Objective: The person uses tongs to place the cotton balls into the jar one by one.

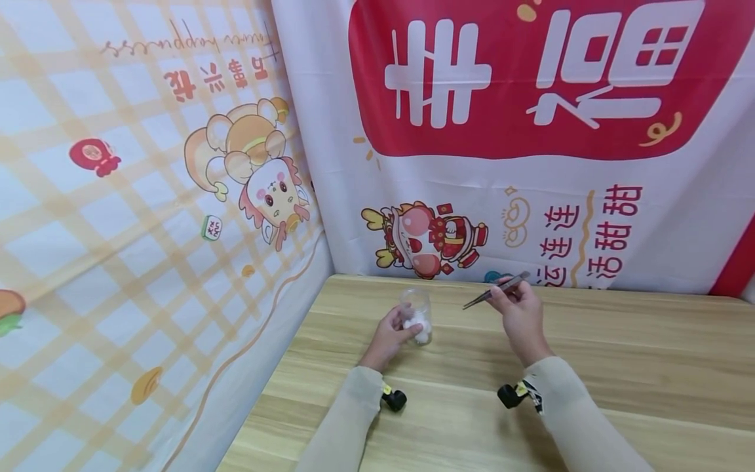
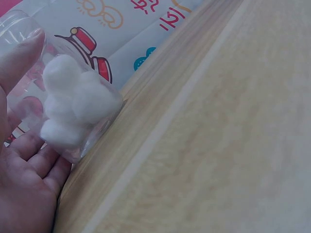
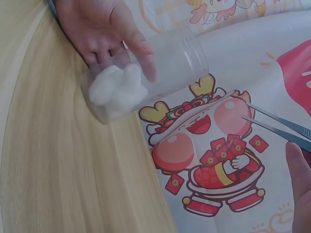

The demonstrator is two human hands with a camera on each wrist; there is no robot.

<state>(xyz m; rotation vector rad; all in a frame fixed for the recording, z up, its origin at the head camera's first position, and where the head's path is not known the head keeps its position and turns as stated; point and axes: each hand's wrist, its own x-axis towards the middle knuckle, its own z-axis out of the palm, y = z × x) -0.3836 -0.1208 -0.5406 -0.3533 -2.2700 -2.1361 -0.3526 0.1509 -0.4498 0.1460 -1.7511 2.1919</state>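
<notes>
A clear plastic jar [image 1: 416, 303] stands upright on the wooden table with several white cotton balls [image 2: 73, 102] gathered in its lower part. My left hand [image 1: 392, 335] grips the jar from its left side, thumb across the front and fingers curled behind. In the right wrist view the open top of the jar [image 3: 182, 58] shows no lid. My right hand [image 1: 523, 321] pinches a pair of metal tweezers [image 1: 494, 292] above the table, right of the jar. The tweezer tips [image 3: 247, 111] are slightly apart with nothing between them, pointing toward the jar's side.
The wooden table [image 1: 649, 367] extends to the right and toward me. A printed cloth [image 1: 531, 164] hangs along its back edge, and a checked cloth [image 1: 147, 262] covers the left side. Small black cameras [image 1: 394, 398] are strapped at both wrists.
</notes>
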